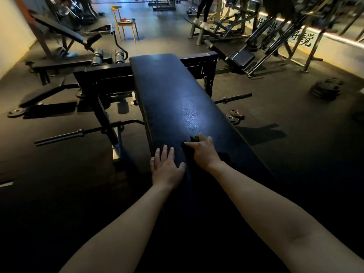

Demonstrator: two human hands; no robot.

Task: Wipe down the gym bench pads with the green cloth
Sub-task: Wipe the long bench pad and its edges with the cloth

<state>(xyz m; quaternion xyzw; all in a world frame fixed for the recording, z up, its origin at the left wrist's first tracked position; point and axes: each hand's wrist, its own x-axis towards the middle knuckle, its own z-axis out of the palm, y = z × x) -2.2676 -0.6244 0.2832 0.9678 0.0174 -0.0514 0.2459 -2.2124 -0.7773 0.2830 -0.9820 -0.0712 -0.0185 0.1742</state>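
Note:
A long dark blue bench pad runs away from me through the middle of the view. My left hand lies flat on the pad's near left edge, fingers straight. My right hand is beside it on the pad, fingers curled over the green cloth. Only a small bright green bit of the cloth shows past my fingertips; the rest is hidden under the hand or lost in shadow.
The bench's black frame stands to the left, with a barbell on the floor. Weight plates and a plate stack lie on the right. An orange chair and a person's legs are farther back.

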